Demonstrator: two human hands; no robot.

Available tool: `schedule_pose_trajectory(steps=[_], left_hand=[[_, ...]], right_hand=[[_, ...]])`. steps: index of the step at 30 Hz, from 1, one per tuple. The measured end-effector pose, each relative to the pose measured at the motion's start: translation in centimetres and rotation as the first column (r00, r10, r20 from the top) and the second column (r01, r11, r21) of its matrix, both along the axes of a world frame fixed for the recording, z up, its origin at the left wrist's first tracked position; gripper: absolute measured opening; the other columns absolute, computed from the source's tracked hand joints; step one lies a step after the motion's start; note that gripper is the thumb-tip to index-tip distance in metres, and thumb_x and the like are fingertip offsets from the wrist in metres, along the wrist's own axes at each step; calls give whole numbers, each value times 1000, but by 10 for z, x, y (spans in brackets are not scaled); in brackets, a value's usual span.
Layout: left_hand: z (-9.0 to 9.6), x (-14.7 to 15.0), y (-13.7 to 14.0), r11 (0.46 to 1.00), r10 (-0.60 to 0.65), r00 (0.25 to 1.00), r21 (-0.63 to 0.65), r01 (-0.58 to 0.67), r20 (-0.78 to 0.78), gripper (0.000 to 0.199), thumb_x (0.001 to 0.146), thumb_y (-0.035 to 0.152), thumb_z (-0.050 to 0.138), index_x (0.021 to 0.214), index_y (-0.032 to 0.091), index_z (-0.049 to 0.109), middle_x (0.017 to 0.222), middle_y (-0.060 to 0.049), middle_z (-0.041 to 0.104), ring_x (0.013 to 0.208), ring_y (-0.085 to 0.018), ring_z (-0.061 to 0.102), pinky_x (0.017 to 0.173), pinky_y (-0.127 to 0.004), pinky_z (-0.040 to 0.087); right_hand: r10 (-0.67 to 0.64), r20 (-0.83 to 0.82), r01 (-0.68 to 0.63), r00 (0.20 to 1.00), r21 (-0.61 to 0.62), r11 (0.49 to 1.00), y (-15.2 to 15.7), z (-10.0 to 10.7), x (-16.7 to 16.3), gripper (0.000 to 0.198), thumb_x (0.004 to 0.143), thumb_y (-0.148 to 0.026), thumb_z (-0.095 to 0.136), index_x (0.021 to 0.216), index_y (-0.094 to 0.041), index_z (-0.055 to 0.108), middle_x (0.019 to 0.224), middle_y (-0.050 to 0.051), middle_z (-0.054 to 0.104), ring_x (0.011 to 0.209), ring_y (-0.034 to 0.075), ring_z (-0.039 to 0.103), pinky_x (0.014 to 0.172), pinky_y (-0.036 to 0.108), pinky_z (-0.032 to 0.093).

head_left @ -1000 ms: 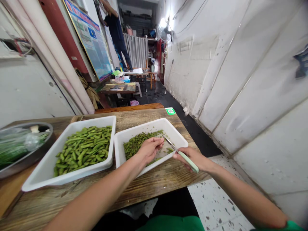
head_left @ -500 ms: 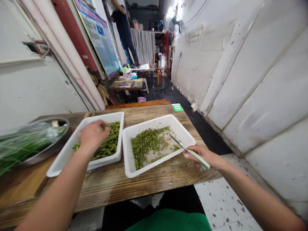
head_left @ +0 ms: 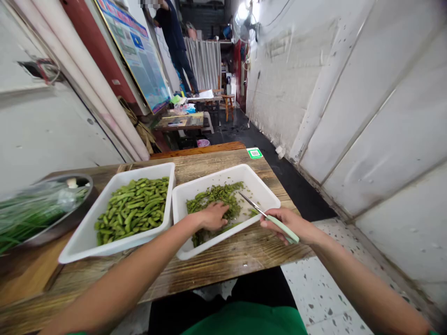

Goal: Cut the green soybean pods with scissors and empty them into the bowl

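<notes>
My left hand (head_left: 213, 216) reaches palm down into the right white tray (head_left: 260, 179), its fingers spread over small green cuttings (head_left: 200, 197). Part of the cuttings is hidden beneath it. In my right hand (head_left: 284, 223) is a pair of scissors (head_left: 279, 225) with pale green handles, the metal blades pointing over that tray's right side. A few pods (head_left: 252, 212) lie near the blades. To the left, a second white tray (head_left: 82, 244) holds a heap of green soybean pods (head_left: 136, 204).
A metal bowl (head_left: 89, 195) of bagged green stalks (head_left: 35, 218) stands at the left, near a wooden board (head_left: 31, 270). A QR code card (head_left: 254, 153) lies on the wooden table (head_left: 209, 158). Farther back, a person (head_left: 178, 46) stands raised near another table (head_left: 181, 121).
My left hand has moved right, from the pods in the left tray to the cuttings in the right tray. My right hand stays in place with the scissors.
</notes>
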State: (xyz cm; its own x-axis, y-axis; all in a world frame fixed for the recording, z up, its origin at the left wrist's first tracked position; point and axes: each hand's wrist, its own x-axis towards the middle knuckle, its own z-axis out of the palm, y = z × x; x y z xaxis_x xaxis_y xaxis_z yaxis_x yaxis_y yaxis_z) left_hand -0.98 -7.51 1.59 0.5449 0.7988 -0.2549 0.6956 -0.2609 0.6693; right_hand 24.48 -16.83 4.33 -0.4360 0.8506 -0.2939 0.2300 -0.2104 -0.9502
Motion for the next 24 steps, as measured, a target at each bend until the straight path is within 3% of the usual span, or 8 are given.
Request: schedule_pose_trajectory(steps=[2, 3, 6, 8, 12, 16, 21, 24], left_hand=[[11, -1, 4, 959, -281, 955, -63, 276, -99, 36, 70, 25, 59, 105, 19, 64, 131, -10, 49, 123, -26, 40, 102, -33, 27], [18, -1, 10, 952, -308, 941, -48, 304, -141, 33, 73, 23, 55, 104, 21, 66, 125, -7, 55, 117, -23, 47, 98, -29, 31], [28, 3, 35, 976, -68, 976, 191, 108, -206, 30, 74, 17, 49, 96, 20, 69, 103, -4, 67, 94, -19, 60, 84, -24, 41], [25, 11, 55, 940, 86, 974, 342, -9, -210, 29, 72, 14, 50, 92, 18, 70, 93, -4, 70, 86, -18, 61, 79, -23, 42], [7, 32, 83, 895, 114, 957, 446, 18, -268, 29, 72, 13, 51, 93, 17, 69, 99, -8, 68, 94, -20, 59, 83, -24, 40], [-5, 49, 89, 905, 130, 941, 425, 17, -314, 28, 67, 7, 52, 88, 12, 70, 99, -18, 66, 94, -26, 59, 82, -31, 41], [-5, 47, 80, 960, -6, 978, 273, 64, -209, 27, 59, 8, 62, 82, 17, 71, 74, -5, 69, 70, -17, 61, 64, -22, 43], [-3, 31, 76, 980, 35, 998, 197, -23, -60, 18, 66, 22, 62, 81, 15, 71, 67, -3, 68, 59, -14, 58, 56, -21, 43]], right_hand=[[7, 9, -7, 1000, 2, 1000, 1, -1, 1, 36, 71, -47, 63, 84, -16, 51, 47, -9, 38, 35, 3, 36, 31, 14, 35], [6, 9, -6, 1000, -3, 1000, 2, -2, 2, 37, 71, -48, 63, 84, -16, 51, 47, -9, 38, 35, 3, 36, 31, 14, 36], [-15, 4, 15, 1000, -6, 1000, 3, -3, 3, 39, 69, -50, 64, 84, -16, 52, 46, -9, 38, 35, 4, 38, 30, 14, 36], [-29, 9, 29, 1000, 2, 1000, 3, -3, 4, 39, 69, -50, 65, 84, -16, 52, 46, -9, 38, 35, 4, 38, 30, 14, 36], [-29, 9, 29, 1000, 17, 999, 5, -1, 3, 38, 69, -49, 65, 84, -17, 52, 47, -10, 37, 34, 3, 36, 31, 15, 36], [-37, 3, 36, 999, 48, 998, 7, 2, 2, 37, 69, -48, 64, 86, -17, 52, 47, -10, 37, 33, 4, 36, 30, 15, 36], [-58, -4, 58, 998, 46, 997, 8, 0, 2, 37, 69, -48, 65, 84, -17, 52, 47, -10, 37, 33, 4, 36, 29, 15, 35], [-60, 3, 60, 998, 50, 997, 8, -1, 2, 37, 69, -48, 65, 85, -17, 52, 47, -10, 37, 33, 4, 35, 29, 15, 35]])
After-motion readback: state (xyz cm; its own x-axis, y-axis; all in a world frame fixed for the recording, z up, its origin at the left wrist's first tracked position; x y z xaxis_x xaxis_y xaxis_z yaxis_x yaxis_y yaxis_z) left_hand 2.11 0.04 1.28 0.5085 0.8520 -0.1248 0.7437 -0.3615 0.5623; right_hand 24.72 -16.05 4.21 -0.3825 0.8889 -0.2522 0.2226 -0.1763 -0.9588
